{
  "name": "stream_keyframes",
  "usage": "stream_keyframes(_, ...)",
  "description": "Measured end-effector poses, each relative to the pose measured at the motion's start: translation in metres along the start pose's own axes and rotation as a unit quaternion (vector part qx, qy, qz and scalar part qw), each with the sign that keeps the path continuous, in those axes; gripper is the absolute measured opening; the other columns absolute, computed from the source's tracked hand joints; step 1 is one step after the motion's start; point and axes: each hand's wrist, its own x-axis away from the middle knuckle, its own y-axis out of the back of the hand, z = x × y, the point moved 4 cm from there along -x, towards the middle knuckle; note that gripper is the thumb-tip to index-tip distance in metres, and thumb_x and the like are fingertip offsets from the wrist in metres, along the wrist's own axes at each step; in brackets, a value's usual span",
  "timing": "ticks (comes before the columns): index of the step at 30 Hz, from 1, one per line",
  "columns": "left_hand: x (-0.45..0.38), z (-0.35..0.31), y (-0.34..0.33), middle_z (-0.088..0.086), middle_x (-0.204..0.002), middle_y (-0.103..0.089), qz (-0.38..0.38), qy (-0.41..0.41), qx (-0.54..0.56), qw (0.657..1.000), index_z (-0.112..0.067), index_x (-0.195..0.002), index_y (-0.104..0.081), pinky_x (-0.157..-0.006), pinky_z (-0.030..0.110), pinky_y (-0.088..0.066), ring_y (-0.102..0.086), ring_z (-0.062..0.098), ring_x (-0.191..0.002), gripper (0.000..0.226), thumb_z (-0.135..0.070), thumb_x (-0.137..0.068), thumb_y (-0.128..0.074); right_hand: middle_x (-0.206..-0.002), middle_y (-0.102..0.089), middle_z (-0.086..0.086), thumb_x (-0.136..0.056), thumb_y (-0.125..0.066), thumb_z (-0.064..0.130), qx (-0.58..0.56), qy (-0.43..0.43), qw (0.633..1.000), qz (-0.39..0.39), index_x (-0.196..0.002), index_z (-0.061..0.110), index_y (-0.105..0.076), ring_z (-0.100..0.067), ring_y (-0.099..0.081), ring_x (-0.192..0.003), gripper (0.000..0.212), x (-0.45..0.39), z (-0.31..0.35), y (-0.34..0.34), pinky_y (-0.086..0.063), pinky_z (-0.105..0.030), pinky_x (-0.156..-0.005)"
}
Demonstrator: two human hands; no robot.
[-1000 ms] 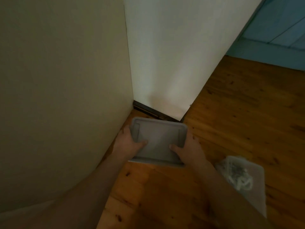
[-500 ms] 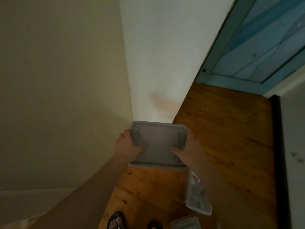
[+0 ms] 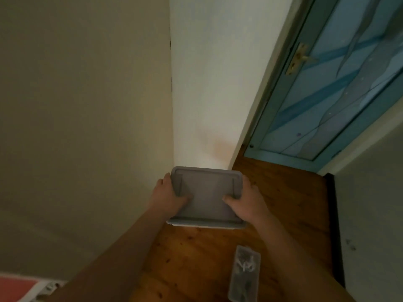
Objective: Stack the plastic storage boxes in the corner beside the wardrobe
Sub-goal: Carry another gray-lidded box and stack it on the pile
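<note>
Our left hand (image 3: 169,196) and right hand (image 3: 247,198) grip the short sides of a grey plastic box (image 3: 207,198), thumbs curled over its smooth, rounded-cornered lid with a raised rim. We hold it in the corner, its far edge toward the matte white wall (image 3: 213,83) and the beige wardrobe (image 3: 82,105) panel just left of our left hand. Below our right wrist, a clear plastic box (image 3: 245,277) lies on the knotty, glossy wooden floor (image 3: 283,203). Further right stands a blue door (image 3: 338,83).
</note>
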Motion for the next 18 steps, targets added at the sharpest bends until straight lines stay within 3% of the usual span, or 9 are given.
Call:
stream_keyframes(7, 0.042, -0.042, 0.074, 0.010, -0.132, -0.050, -0.047, -0.054, -0.003, 0.997, -0.016, -0.147, -0.028, -0.099, 0.043, -0.047, -0.051, 0.030, -0.119, 0.091, -0.056, -0.077, -0.072, -0.131, -0.046, -0.009, -0.089, -0.056, 0.052, 0.005, 0.025, 0.998, -0.057, -0.154, 0.032, -0.020, -0.029, -0.053, -0.113, 0.077, 0.047, 0.056, 0.051, -0.047, -0.042, -0.096)
stream_keyframes(12, 0.077, -0.051, 0.118, 0.009, -0.126, -0.055, -0.076, -0.089, -0.002, 0.993, -0.016, -0.144, -0.033, -0.094, 0.040, -0.048, -0.054, 0.028, -0.113, 0.087, -0.056, -0.077, -0.071, -0.126, -0.055, -0.004, -0.075, -0.044, 0.068, -0.018, 0.061, 0.995, -0.083, -0.148, 0.036, -0.028, -0.024, -0.058, -0.103, 0.082, 0.080, 0.083, 0.066, -0.054, -0.044, -0.088)
stream_keyframes(18, 0.134, -0.038, 0.164, 0.008, -0.124, -0.057, -0.092, -0.118, -0.027, 0.988, -0.015, -0.140, -0.036, -0.091, 0.040, -0.049, -0.055, 0.027, -0.111, 0.083, -0.060, -0.078, -0.069, -0.131, -0.051, -0.011, -0.089, -0.050, 0.056, 0.007, 0.079, 0.989, -0.127, -0.154, 0.026, -0.023, -0.029, -0.055, -0.109, 0.076, 0.146, 0.116, 0.066, -0.050, -0.040, -0.090)
